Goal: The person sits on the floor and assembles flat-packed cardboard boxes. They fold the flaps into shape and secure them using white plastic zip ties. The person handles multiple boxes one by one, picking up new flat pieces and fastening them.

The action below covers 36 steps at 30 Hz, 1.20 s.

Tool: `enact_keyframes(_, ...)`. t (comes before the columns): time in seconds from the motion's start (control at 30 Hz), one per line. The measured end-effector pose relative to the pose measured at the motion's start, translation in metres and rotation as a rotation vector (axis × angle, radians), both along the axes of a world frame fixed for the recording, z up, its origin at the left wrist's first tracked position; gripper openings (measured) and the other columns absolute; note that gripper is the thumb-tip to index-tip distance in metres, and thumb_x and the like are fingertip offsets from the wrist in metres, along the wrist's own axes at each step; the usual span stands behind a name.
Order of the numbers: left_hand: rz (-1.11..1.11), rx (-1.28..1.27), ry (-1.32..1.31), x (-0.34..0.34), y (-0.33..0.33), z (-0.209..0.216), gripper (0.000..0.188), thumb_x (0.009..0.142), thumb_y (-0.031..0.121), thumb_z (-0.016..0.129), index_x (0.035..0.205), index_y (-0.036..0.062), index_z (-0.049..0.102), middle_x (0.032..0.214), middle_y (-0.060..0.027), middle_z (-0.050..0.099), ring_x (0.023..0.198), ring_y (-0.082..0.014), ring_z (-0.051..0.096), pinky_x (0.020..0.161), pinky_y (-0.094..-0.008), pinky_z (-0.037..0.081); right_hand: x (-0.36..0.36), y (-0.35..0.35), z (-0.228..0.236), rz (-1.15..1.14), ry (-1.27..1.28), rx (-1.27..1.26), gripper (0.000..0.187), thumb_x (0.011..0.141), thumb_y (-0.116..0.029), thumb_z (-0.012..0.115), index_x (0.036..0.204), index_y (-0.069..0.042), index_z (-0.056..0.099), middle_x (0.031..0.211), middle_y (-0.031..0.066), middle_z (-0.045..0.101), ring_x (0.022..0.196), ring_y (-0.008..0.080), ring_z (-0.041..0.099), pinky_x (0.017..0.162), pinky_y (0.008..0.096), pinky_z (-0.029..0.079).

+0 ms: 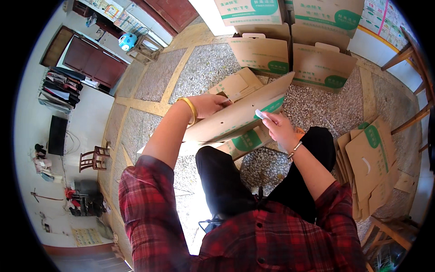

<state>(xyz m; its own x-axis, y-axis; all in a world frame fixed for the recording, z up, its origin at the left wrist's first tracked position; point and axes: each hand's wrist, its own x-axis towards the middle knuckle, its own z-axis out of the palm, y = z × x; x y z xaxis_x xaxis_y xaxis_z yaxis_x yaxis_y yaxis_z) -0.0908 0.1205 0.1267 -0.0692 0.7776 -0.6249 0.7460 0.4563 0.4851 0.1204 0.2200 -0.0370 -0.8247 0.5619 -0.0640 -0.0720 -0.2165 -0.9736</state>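
Observation:
A brown cardboard box (213, 124) with green print stands tilted in front of my knees. One broad panel with small dark holes faces me. My left hand (206, 107), a yellow bangle at its wrist, reaches over that panel's upper edge. Its fingers curl against the cardboard, and their tips are partly hidden. On the panel's near side, my right hand (279, 130) pinches a small white strip (260, 114) between thumb and fingers. The strip sticks up close to the green print. A flap (238, 84) of cardboard spreads out beyond my left hand.
Several opened boxes (260, 54) are stacked at the far side. Flattened cardboard boxes (371, 158) lean together at my right, by a wooden chair (410, 56). A stool (147, 47) bears a blue object at the far left. A small wooden chair (94, 158) stands against the left wall.

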Motion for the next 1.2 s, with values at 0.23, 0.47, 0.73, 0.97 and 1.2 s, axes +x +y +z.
enact_keyframes(0.23,0.061,-0.154,0.058,0.018,0.031,-0.024,0.038,0.087,0.017,0.043,0.125,0.0161,0.047,0.098,-0.0109,0.06,0.083,-0.0159,0.056,0.073,-0.0288,0.044,0.004,0.008,-0.009,0.012,-0.054,0.186,0.026,0.087,-0.02,0.052,0.105,-0.002,0.06,0.065,0.0062,0.057,0.056,0.0094,0.051,0.054,0.0235,0.042)
enact_keyframes(0.47,-0.015,-0.117,0.124,0.012,0.042,-0.052,0.042,0.091,0.037,0.037,0.12,0.0081,0.048,0.098,-0.0143,0.06,0.086,-0.0227,0.058,0.073,-0.033,0.046,0.006,0.01,-0.009,-0.043,0.002,0.356,0.024,0.089,-0.017,0.048,0.106,-0.004,0.058,0.068,0.0081,0.059,0.057,0.0143,0.056,0.056,0.0263,0.045)
enact_keyframes(0.73,-0.128,0.192,0.136,0.023,0.047,-0.072,0.039,0.092,0.032,0.035,0.123,0.0121,0.046,0.11,-0.0186,0.056,0.103,-0.0334,0.052,0.087,-0.0349,0.041,0.0,0.007,-0.006,-0.149,-0.01,0.668,0.017,0.087,-0.015,0.049,0.098,-0.005,0.058,0.082,0.0155,0.061,0.074,0.0322,0.058,0.064,0.0369,0.048)
enact_keyframes(0.97,-0.114,0.348,0.099,0.051,0.03,-0.07,0.033,0.09,0.02,0.042,0.122,0.0136,0.048,0.11,-0.0179,0.056,0.101,-0.0325,0.054,0.089,-0.0338,0.042,0.002,-0.005,-0.007,-0.136,-0.163,0.993,0.016,0.084,-0.016,0.052,0.095,-0.005,0.052,0.07,0.0156,0.058,0.062,0.0319,0.058,0.056,0.0405,0.047)
enact_keyframes(1.2,-0.036,0.404,0.042,0.067,0.022,-0.076,0.041,0.085,0.009,0.046,0.125,0.0182,0.045,0.097,-0.0173,0.061,0.088,-0.0296,0.06,0.079,-0.0341,0.047,0.008,-0.022,-0.02,-0.155,-0.068,1.085,0.017,0.079,-0.015,0.056,0.088,-0.003,0.047,0.053,0.0114,0.053,0.048,0.0311,0.054,0.046,0.0412,0.043)
